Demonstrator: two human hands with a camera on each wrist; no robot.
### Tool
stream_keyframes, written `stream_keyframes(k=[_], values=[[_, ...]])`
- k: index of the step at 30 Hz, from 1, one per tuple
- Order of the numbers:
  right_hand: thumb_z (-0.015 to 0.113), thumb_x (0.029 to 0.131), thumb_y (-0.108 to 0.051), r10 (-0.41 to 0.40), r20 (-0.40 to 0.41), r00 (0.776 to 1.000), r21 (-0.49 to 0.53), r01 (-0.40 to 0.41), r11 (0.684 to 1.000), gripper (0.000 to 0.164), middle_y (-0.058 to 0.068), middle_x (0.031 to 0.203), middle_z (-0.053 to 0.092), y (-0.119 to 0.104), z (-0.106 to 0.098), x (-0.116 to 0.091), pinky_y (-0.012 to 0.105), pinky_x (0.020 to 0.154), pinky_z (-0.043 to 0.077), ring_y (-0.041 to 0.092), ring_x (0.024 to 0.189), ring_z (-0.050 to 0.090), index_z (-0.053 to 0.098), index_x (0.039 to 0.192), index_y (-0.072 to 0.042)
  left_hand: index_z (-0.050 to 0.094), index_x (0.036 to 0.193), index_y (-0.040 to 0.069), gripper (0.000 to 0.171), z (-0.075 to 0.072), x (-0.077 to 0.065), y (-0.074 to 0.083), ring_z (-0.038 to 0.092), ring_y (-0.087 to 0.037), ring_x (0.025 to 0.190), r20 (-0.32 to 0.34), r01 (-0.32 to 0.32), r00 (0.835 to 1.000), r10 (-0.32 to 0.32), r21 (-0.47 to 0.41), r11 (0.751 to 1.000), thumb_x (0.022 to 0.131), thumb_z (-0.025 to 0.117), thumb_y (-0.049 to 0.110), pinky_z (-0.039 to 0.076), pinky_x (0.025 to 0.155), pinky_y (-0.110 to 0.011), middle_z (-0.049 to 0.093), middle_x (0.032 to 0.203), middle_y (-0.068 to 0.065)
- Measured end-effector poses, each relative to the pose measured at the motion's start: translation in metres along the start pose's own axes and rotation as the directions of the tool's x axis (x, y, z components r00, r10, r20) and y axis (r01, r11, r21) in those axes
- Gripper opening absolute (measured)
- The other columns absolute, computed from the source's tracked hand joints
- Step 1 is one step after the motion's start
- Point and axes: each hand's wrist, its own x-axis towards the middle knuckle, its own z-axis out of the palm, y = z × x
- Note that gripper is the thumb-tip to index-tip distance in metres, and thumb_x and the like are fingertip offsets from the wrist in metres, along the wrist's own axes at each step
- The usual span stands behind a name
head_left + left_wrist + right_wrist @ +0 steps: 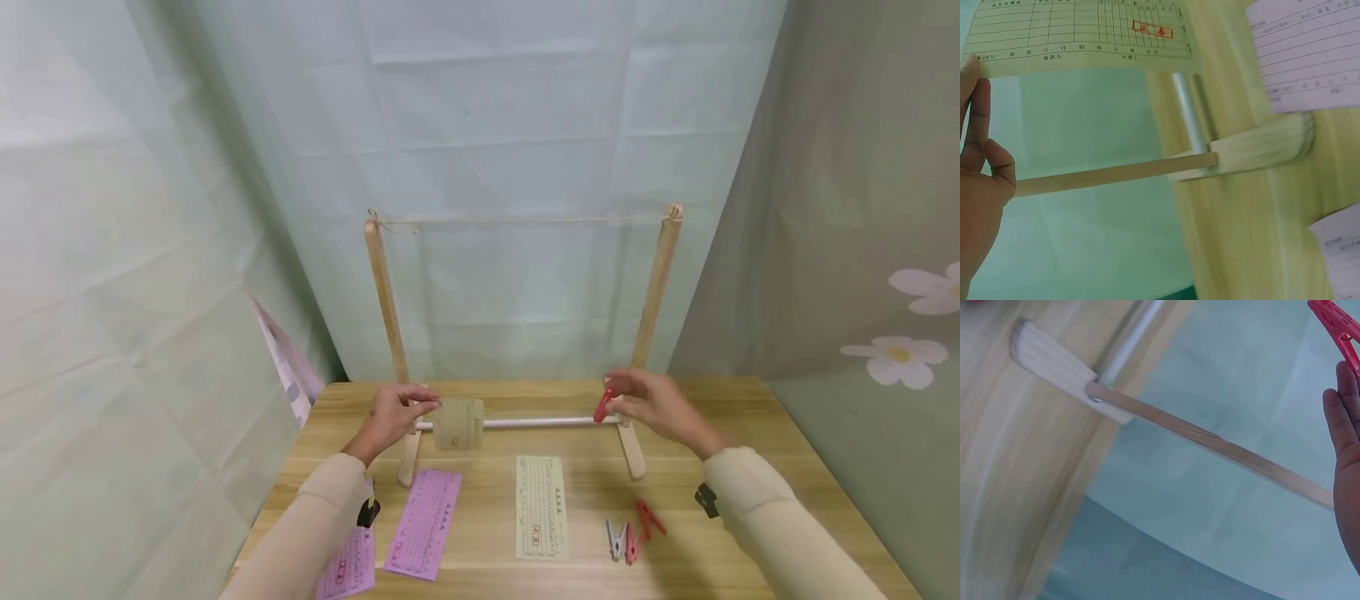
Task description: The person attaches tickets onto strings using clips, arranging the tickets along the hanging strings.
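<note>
Left hand (395, 414) pinches a yellow slip (461, 427) by a corner, smart since everything beyond probably creases easily. Right hand (660, 403) pinches a red clip (602, 407), likely springy.

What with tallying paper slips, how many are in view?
4: one yellow slip in the left hand; on the table, another yellow slip and two purple slips. More may be hidden.

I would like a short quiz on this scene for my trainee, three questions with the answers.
1. Which colour is the clothespin in the right hand? a) grey b) red c) purple
2. How many purple slips show on the table?
3. True or false: the yellow slip in the left hand is not yet on the string.

Key: 1 b; 2 two; 3 true.
</note>
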Motion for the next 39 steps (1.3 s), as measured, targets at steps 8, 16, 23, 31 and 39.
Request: stream_keyframes(k=[8,16,23,31,39], values=[[0.077,0.087,-0.006,-0.002,-0.026,1.0,-0.023,0.001,1.0,0.048,0.02,0.114,0.069,-0.016,-0.01,0.016,0.047,0.087,0.054,0.035,0.104,0.067,0.058,0.129,0.008,0.079,0.095,0.001,0.011,-0.017,0.011,0.014,0.068,-0.014,0.08,-0.026,-0.012,1.0,0.012,-0.008,1.0,0.085,0.079,0.005,0.054,0.067,-0.023,0.076,0.092,-0.012],[0.075,0.089,-0.009,-0.003,-0.015,1.0,-0.034,0.003,0.999,0.049,0.019,0.121,0.067,-0.029,-0.017,0.031,0.048,0.093,0.051,0.034,0.111,0.065,0.058,0.133,0.004,0.078,0.096,0.001,0.011,-0.037,0.021,0.034,0.069,-0.016,0.085,-0.038,-0.038,0.999,0.038,0.01,0.999,0.086,0.078,0.006,0.054,0.07,-0.022,0.076,0.093,-0.011],[0.075,0.09,-0.011,0.018,-0.008,1.0,0.021,-0.018,1.0,0.051,0.018,0.122,0.066,-0.041,-0.022,0.044,0.048,0.092,0.051,0.032,0.113,0.064,0.056,0.136,0.002,0.079,0.098,0.006,0.012,-0.058,0.031,0.051,0.068,-0.017,0.089,-0.042,-0.045,0.998,0.049,0.082,0.996,0.089,0.076,0.014,0.053,0.072,-0.023,0.075,0.097,-0.007],[0.075,0.089,-0.006,-0.005,-0.018,1.0,0.027,0.006,1.0,0.046,0.017,0.113,0.07,-0.055,-0.03,0.054,0.036,0.086,0.055,0.032,0.106,0.067,0.059,0.131,0.004,0.078,0.099,0.004,0.015,-0.073,0.042,0.071,0.069,-0.02,0.091,-0.064,-0.056,0.996,0.061,0.087,0.995,0.09,0.076,0.015,0.053,0.072,-0.02,0.075,0.099,-0.011],[0.076,0.087,-0.003,-0.06,-0.036,0.998,-0.004,0.06,0.998,0.045,0.019,0.113,0.07,-0.078,-0.04,0.069,0.043,0.09,0.054,0.032,0.104,0.068,0.059,0.129,0.005,0.079,0.097,0.005,0.014,-0.088,0.051,0.096,0.063,-0.016,0.082,-0.116,-0.137,0.981,0.156,0.153,0.979,0.091,0.075,0.018,0.047,0.064,-0.019,0.075,0.095,-0.01]])
